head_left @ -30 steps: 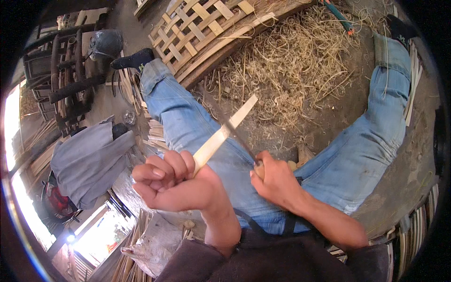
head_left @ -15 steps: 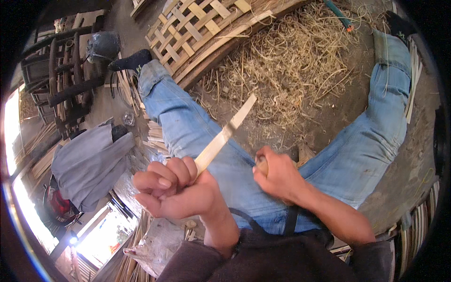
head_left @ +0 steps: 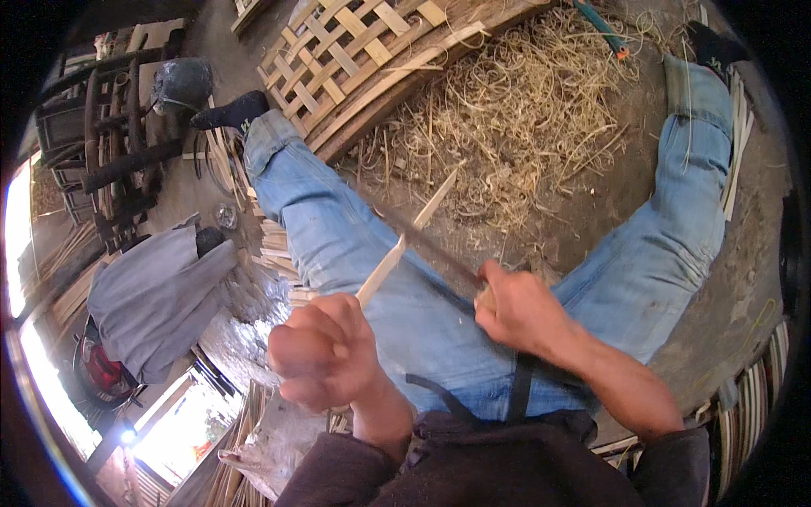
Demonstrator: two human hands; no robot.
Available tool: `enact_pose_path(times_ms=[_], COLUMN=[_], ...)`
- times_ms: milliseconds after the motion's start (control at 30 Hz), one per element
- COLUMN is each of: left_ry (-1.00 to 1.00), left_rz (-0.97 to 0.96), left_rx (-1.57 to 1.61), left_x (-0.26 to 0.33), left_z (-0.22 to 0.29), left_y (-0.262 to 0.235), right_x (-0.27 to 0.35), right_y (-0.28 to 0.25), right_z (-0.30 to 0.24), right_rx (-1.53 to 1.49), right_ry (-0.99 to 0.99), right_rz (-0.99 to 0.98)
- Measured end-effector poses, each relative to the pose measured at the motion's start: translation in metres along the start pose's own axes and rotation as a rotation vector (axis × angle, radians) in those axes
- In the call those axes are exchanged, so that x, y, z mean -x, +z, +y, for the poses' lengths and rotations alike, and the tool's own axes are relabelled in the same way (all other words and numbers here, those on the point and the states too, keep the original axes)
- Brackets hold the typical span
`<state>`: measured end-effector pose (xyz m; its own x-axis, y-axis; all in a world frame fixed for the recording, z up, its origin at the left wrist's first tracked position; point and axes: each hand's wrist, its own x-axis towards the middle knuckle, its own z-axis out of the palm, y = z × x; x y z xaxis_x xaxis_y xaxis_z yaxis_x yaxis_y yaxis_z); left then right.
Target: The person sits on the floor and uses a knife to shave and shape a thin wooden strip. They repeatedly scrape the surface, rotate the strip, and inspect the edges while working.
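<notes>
My left hand (head_left: 321, 351) is closed in a fist round the lower end of a narrow pale bamboo strip (head_left: 382, 272), which slants up and away over my left thigh. In my right hand (head_left: 525, 314) is a knife (head_left: 446, 256), its handle mostly hidden by my fingers. The long dark blade, somewhat blurred, reaches up and left and crosses the strip around its middle. The strip looks notched or bent at that crossing, and its far end tapers to a point.
A woven bamboo lattice panel (head_left: 338, 63) lies past my left foot, beside a wooden plank. Curly shavings (head_left: 515, 118) cover the floor between my legs, with a green-handled tool (head_left: 604, 29) beyond. Grey cloth (head_left: 160, 296) hangs at the left; bamboo strips (head_left: 277, 253) lie by my left leg.
My left fist has shifted right and turned, so the strip shows more edge-on. My right hand moved slightly right, and the knife blade now shows along its length across the strip.
</notes>
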<state>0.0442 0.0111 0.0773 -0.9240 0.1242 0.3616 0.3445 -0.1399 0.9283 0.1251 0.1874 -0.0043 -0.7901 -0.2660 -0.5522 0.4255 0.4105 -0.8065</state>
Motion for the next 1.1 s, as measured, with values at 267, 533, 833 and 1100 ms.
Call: enact_pose_path(times_ms=[267,533,833,1100], left_ry=[-0.018,-0.03,0.011,-0.012], left_rz=[0.021,0.782,0.626,0.422], left_rx=[0.014,-0.077,0.056,0.111], left_x=[-0.009,-0.029,-0.017,-0.009], left_z=[0.0,-0.008,-0.005,-0.001], left_y=[0.01,0.013,0.007,0.015], right_x=[-0.038,0.004,0.004,0.011], right_y=[0.007,0.02,0.019,0.006], right_z=[0.031,-0.045,-0.043,-0.031], right_rx=[0.063,-0.214,-0.133,-0.178], right_ry=[0.078,0.006,0.001,-0.107], right_rz=[0.1,-0.058,-0.111,-0.089])
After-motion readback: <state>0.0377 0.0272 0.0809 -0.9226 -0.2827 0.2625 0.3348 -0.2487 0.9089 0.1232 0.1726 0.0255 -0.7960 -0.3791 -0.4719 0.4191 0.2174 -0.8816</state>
